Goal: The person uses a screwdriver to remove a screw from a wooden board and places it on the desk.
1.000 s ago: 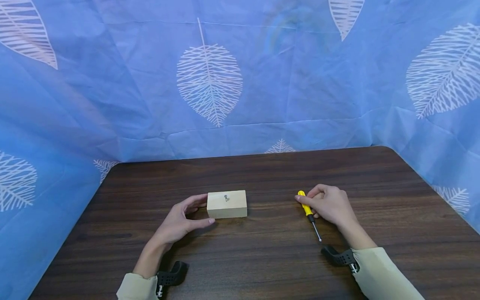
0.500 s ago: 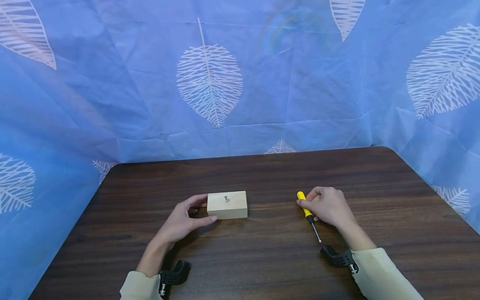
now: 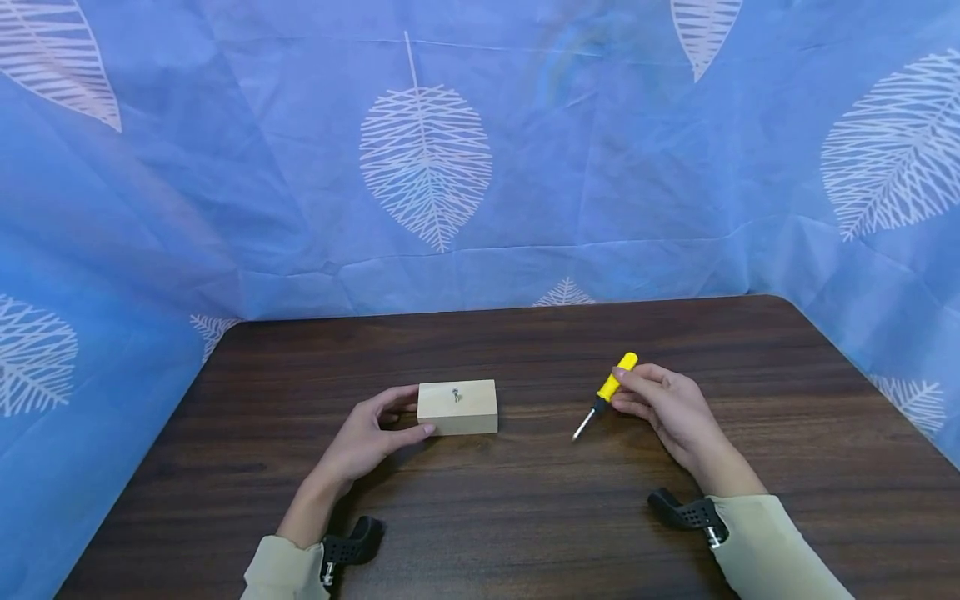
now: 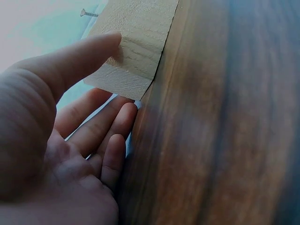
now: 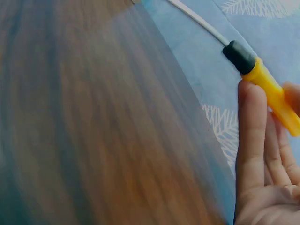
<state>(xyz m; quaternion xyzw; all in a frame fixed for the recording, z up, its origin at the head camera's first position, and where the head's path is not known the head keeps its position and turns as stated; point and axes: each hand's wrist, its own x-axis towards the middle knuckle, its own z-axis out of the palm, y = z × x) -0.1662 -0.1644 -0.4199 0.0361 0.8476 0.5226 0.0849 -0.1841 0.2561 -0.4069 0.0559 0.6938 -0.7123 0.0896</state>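
At the left, little had changed: the left hand [image 3: 366, 440] kept its place at the near end of the wooden block [image 3: 459, 418], which sat on the desk [image 3: 510, 500]. Its fingers were parted only by the block, the thumb on the front face and the index finger at the back corner, in what looked like a light, steadying hold. The screw [image 3: 456, 395] stood up from the block's top, some of its thread exposed.

Farther right came the real change. The screwdriver [image 3: 608, 389] had swung round: half a second earlier its tip pointed back toward the wrist, and now it pointed down and left, on the block's side. That seemed to suit the tool better to the screw, though the two were well apart.

The right hand [image 3: 671, 408] pinched the yellow handle between thumb and fingers, nearly closed, with the forearm reaching in from the lower right.
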